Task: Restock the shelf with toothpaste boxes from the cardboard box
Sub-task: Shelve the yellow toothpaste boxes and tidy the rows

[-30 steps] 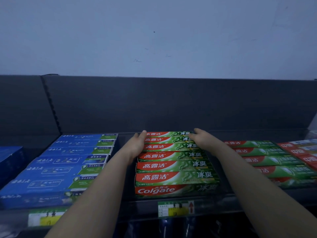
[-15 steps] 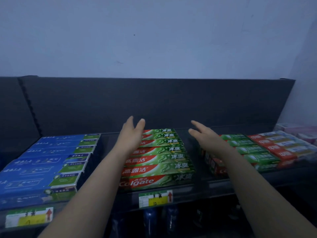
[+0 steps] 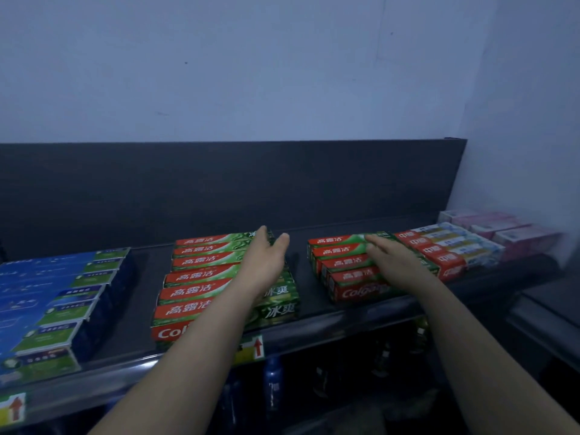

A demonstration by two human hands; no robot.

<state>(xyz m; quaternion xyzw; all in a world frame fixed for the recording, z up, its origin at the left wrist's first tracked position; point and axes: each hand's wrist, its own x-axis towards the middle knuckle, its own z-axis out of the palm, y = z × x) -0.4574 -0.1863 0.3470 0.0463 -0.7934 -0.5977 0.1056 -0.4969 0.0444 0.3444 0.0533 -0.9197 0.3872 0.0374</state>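
A stack of red-and-green Colgate toothpaste boxes [image 3: 201, 277] lies in rows on the dark shelf [image 3: 314, 312]. My left hand [image 3: 266, 259] hovers over the right end of this stack, fingers straight and apart, holding nothing. A second, smaller stack of red-and-green Colgate boxes [image 3: 342, 268] sits to the right. My right hand [image 3: 392, 262] lies flat over that stack, fingers spread, empty. The cardboard box is out of view.
Blue toothpaste boxes [image 3: 53, 296] fill the shelf's left part. Red-and-white boxes [image 3: 445, 249] and pink boxes [image 3: 502, 230] sit at the right end by the wall. A yellow price tag [image 3: 251, 350] hangs on the shelf's front edge. Bottles [image 3: 273, 384] stand below.
Both hands let go of the middle Colgate stack and lifted. The view shifted right; my right hand moved over the smaller right-hand stack, my left to the middle stack's right end.
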